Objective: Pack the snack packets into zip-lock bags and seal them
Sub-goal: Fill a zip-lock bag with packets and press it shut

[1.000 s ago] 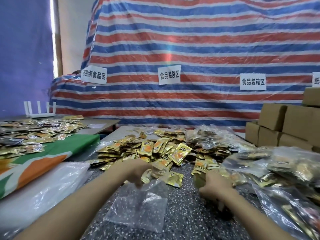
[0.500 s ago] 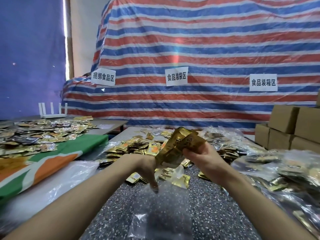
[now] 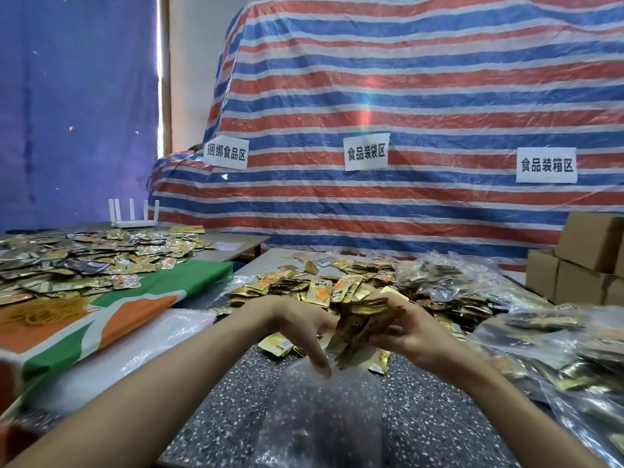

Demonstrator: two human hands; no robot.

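— Head view: where's the bag [image 3: 324, 420]?
— Clear and flat on the speckled table [image 3: 216, 420], mouth under both hands. The right hand [image 3: 415, 336] clamps a bunch of packets [image 3: 368, 319] just above it.
— And the left hand [image 3: 300, 322]?
— Fingers point down onto the bag's mouth; pinching or not, I can't tell.
— Around them?
— Loose pile [image 3: 337, 285] just behind, filled bags [image 3: 557, 352] right, boxes [image 3: 580, 261] beyond.

I get soft, even indoor light, with one hard white strip of daylight [image 3: 158, 96] beside the blue curtain [image 3: 77, 113] and a faint rainbow flare on the striped tarp [image 3: 366, 109]. The snack packets [image 3: 364, 319] in the right hand [image 3: 415, 336] smear with motion blur. The zip-lock bag [image 3: 320, 417] looks hazy, and the wide lens stretches the forearms [image 3: 135, 417] at the bottom corners.
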